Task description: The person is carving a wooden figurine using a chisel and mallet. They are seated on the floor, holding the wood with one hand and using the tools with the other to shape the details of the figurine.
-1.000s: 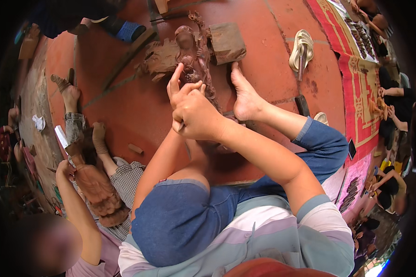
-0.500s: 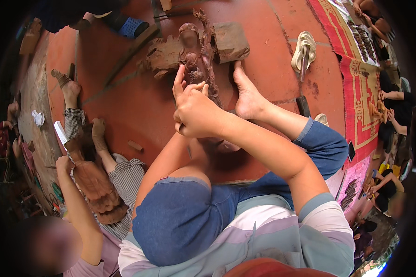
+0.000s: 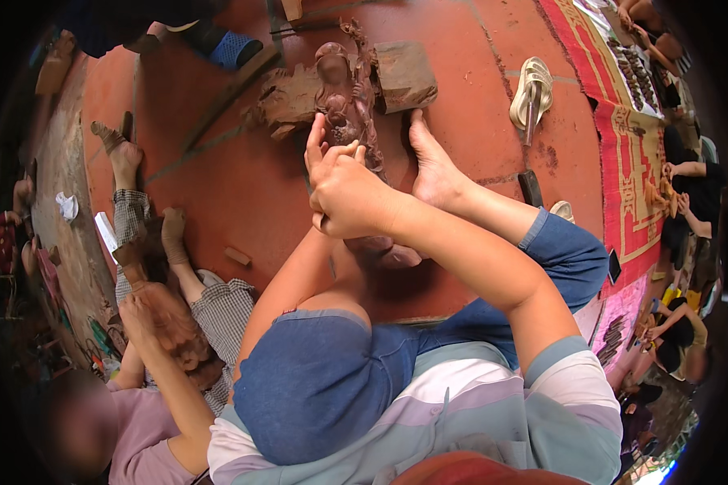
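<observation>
A dark reddish-brown carved wooden figure (image 3: pixel 334 89) lies propped across a rough wood block (image 3: pixel 408 74), its far end away from me. My right hand (image 3: pixel 353 194) is closed in a fist above the nearer part of the figure. Whatever is in the fist is hidden. Mostly covered by it, my left hand (image 3: pixel 315 145) reaches up from beneath, fingers stretched along the figure's left side and seeming to touch it. The left palm is out of sight. The figure's lower end (image 3: pixel 380 252) shows below my hands, near my bare feet.
A sandal (image 3: pixel 532 93) and a long tool with a dark end (image 3: pixel 531 187) lie on the red tiles at right. Further right is a red and gold mat (image 3: pixel 623 153). At left, a co-worker's hand (image 3: pixel 137 315) rests near another wood carving (image 3: pixel 178 331).
My two hands have shifted very slightly right, staying together over the figure. The co-worker's hand at left has moved down and right onto their carving, and their upper body has shifted.
</observation>
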Demonstrator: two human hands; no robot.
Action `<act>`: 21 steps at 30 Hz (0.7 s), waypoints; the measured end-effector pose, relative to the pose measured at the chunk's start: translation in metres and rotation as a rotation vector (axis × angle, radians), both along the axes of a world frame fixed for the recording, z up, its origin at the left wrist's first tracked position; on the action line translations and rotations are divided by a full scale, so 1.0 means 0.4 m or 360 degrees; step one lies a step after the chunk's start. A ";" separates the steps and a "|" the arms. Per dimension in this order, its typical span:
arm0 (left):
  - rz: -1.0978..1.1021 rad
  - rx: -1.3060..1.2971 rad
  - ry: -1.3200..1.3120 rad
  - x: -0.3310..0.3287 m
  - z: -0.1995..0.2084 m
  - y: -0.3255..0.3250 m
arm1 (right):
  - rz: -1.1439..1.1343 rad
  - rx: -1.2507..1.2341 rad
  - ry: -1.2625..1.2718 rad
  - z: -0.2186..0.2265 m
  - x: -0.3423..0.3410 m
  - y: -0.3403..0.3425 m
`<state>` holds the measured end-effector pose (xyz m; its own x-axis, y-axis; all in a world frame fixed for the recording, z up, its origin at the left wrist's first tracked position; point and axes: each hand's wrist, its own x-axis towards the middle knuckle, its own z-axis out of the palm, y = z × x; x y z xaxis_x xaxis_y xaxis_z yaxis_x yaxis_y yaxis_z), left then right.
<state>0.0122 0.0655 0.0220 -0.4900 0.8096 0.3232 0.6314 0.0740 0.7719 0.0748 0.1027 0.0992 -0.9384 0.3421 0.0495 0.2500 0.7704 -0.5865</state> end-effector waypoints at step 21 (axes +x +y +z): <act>-0.0110 0.0073 -0.0050 -0.026 -0.018 -0.012 | -0.0205 -0.0121 0.0362 -0.008 -0.005 -0.030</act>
<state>0.0018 0.0605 0.0146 -0.4441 0.8264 0.3460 0.6091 -0.0047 0.7931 0.0729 0.0907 0.0959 -0.8545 0.4688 0.2236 0.1983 0.6923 -0.6938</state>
